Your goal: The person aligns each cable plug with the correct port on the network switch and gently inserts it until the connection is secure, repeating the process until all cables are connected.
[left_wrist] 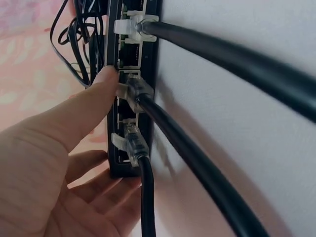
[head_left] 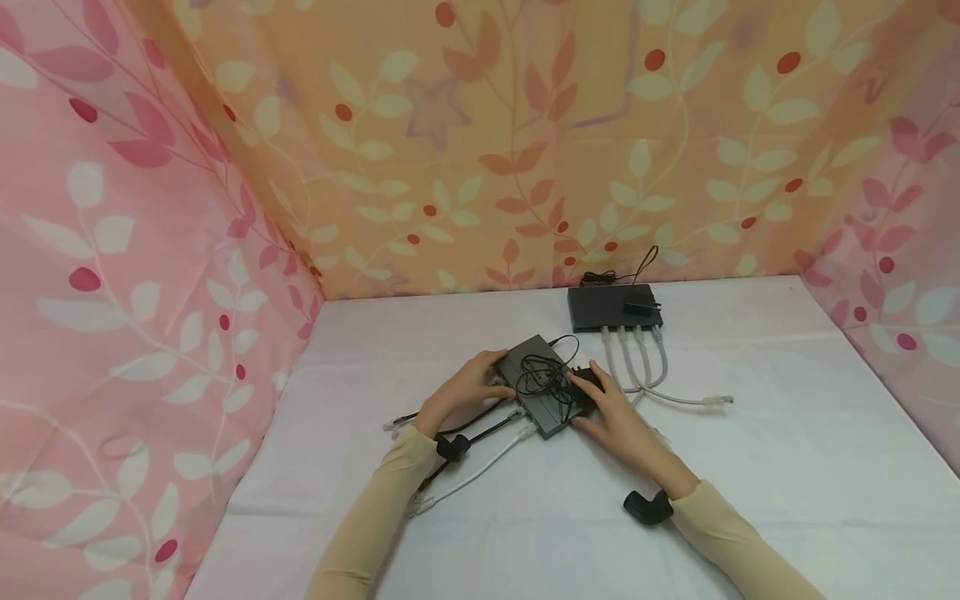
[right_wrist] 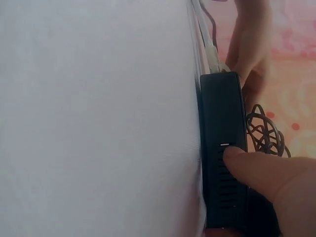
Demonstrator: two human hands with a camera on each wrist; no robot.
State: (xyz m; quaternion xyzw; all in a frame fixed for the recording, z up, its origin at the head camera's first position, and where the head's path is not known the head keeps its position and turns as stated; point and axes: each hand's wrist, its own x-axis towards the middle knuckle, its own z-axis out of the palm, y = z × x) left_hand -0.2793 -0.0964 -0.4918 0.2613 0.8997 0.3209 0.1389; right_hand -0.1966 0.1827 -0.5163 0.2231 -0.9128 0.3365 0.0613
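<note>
A dark network switch [head_left: 535, 412] lies at an angle on the white cloth. My left hand [head_left: 467, 390] grips its left end, the thumb on the top edge above the ports and the fingers round the far end in the left wrist view. Clear plugs of dark cables [left_wrist: 190, 160] sit in its ports; a white cable [head_left: 483, 468] also runs from that side. My right hand [head_left: 621, 421] holds the opposite side, its thumb on the vented wall [right_wrist: 222, 111]. Its fingers reach over a black power adapter [head_left: 588, 382]. A coiled black cord [head_left: 540, 375] lies on top.
Behind to the right, a second black switch [head_left: 596, 310] carries another adapter [head_left: 641, 308], with several grey cables [head_left: 628, 358] in its front. One loose cable plug [head_left: 718, 401] points right. Floral curtains [head_left: 480, 167] stand along the back and sides.
</note>
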